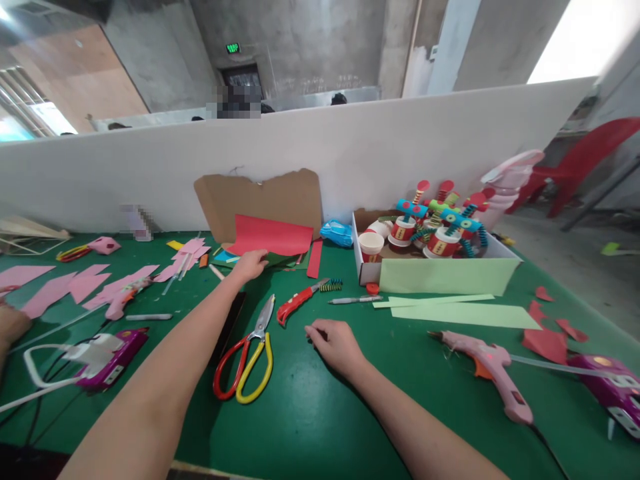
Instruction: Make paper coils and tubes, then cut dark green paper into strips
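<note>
Resting on the green counter [305, 433], my right hand [336, 341] is half open, its fingers loosely curled, and I see nothing in it. My left hand [251, 265] is stretched out to the near edge of the red sheet [280, 233], fingers bent; I cannot tell whether they pinch the paper or only touch it. That sheet lies over other coloured paper, before the upright cardboard [260, 193], which probably backs the pile. Between my 2 arms lie the scissors [260, 333], handles towards me, and the red-handled cutter [295, 305], its metal end turned away, which I take to be the safer way round. The pink glue gun [493, 363] lies on its side, likely for my right hand's easy reach. The box [369, 273] holds paper-cup figures [403, 230], presumably so they don't topple.
</note>
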{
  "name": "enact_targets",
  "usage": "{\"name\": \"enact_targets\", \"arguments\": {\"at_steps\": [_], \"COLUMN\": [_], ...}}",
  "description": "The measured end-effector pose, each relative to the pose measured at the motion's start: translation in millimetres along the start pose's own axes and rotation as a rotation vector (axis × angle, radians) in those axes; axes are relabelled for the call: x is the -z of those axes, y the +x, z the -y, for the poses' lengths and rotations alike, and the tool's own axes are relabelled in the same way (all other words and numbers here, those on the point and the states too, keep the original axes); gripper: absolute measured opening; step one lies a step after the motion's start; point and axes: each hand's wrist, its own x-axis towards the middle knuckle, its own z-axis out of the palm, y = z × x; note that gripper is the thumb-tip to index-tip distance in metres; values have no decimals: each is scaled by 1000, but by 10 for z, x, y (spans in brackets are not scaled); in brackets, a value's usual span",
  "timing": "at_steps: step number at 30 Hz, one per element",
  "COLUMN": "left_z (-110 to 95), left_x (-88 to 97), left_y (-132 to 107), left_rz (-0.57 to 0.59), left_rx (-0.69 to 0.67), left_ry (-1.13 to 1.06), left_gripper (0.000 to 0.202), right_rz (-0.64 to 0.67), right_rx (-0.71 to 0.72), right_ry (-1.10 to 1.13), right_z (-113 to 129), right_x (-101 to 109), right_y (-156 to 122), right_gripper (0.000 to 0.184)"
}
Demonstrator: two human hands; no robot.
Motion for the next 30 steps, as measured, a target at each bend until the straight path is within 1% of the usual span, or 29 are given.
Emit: {"name": "enact_targets", "arguments": {"at_steps": [4, 7, 11, 14, 17, 20, 26, 30], "left_z": [34, 37, 57, 80, 84, 74, 113, 160], "left_x": [-30, -7, 85, 182, 278, 359, 504, 624], "left_y": [32, 54, 128, 229, 338, 420, 496, 548], "left_rz": [17, 30, 51, 20, -19, -87, -206, -235], "left_rx": [52, 54, 16, 0, 36, 81, 169, 229], "left_ry": [11, -5, -21, -54, -97, -166, -317, -341], "left_gripper": [28, 30, 23, 16, 13, 12, 13, 14], "right_rz": [6, 13, 22, 22, 19, 19, 31, 47], "right_rx": [0, -14, -9, -6, -2, -4, -9, -14], "right_ry": [-15, -26, -41, -44, -44, -42, -55, -74], "right_z": [0, 3, 10, 16, 19, 18, 24, 38], "right_x": [-5, -5, 5, 13, 15, 10, 2, 7], "right_y": [4, 7, 4, -1, -4, -5, -2, 0], "right_gripper": [33, 32, 32, 32, 32, 31, 31, 30]}}
